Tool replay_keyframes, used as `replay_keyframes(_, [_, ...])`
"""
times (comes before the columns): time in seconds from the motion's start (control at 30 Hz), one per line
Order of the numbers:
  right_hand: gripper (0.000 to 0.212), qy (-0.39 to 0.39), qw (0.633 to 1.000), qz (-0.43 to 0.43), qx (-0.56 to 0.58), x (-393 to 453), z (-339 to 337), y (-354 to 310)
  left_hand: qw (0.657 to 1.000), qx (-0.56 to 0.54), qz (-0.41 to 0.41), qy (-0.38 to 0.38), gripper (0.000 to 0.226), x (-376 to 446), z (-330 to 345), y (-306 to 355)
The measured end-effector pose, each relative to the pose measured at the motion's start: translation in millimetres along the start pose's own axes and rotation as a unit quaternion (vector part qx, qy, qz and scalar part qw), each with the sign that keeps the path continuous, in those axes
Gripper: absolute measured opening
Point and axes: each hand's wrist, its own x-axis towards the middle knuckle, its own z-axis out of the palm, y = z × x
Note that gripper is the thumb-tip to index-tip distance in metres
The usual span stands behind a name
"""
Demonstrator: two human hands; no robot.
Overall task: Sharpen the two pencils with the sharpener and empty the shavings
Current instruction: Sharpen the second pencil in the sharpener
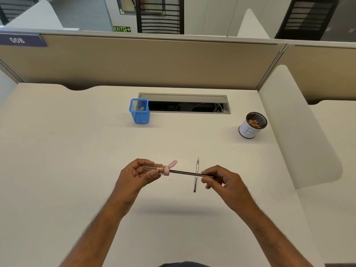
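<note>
While the left hand (140, 175) grips the sharpener (157, 169) and the right hand (219, 180) pinches the inserted pencil (185, 173), a second, pointed pencil (196, 174) lies below the grip; emptying the shavings remains.

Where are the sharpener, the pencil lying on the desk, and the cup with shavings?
sharpener (154, 168): head view, on its clear barrel.
pencil lying on the desk (197, 166): head view, on its upper shaft.
cup with shavings (247, 131): head view, on its white wall.
</note>
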Motion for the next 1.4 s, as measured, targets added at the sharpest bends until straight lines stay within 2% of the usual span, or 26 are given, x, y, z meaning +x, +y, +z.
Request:
replay_keyframes(0.07, [0.01, 0.012, 1.0, -0.006, 0.001, -2, 0, 0, 1.0, -0.001, 0.0, 0.0, 0.054, 0, 1, 1])
replay_keyframes(0.2, [0.024, 0.018, 1.0, -0.014, -0.007, -1, 1, -4, 1.0, -0.003, 0.0, -0.001, 0.055, -1, 3, 2])
replay_keyframes(0.27, [0.023, 0.016, 1.0, -0.011, -0.008, -1, 2, -5, 1.0, -0.004, -0.003, -0.002, 0.055, -2, 3, 1])
replay_keyframes(0.33, [0.023, 0.009, 1.0, 0.012, 0.001, -1, 3, -6, 1.0, 0.002, -0.008, -0.006, 0.056, -3, 3, 0])
replay_keyframes(0.47, [0.037, -0.015, 0.997, 0.063, 0.046, 0, 4, -5, 1.0, 0.007, -0.006, -0.009, 0.057, -4, 3, -3])
replay_keyframes(0.57, [0.037, -0.038, 0.994, 0.086, 0.062, 1, 6, -5, 1.0, 0.003, -0.004, -0.001, 0.056, -4, 1, -4])
replay_keyframes(0.73, [0.019, -0.029, 0.993, 0.065, 0.09, 1, 6, -10, 1.0, -0.001, -0.001, 0.008, 0.056, -3, -1, -4])
replay_keyframes(0.87, [0.027, -0.001, 0.998, 0.036, 0.047, 0, 5, -8, 1.0, -0.004, 0.002, 0.012, 0.057, -3, -2, -2])
replay_keyframes(1.1, [0.027, 0.03, 1.0, -0.008, 0.001, -2, 2, -8, 1.0, -0.015, 0.003, 0.003, 0.056, -4, 1, -1])
replay_keyframes(1.27, [0.018, -0.01, 1.0, 0.025, 0.007, -2, 3, -6, 1.0, -0.018, -0.001, 0.003, 0.055, -5, 1, -1])
replay_keyframes(1.4, [0.036, -0.066, 0.994, 0.074, 0.046, 2, -3, -4, 1.0, -0.002, -0.007, -0.011, 0.054, -5, 2, -2])
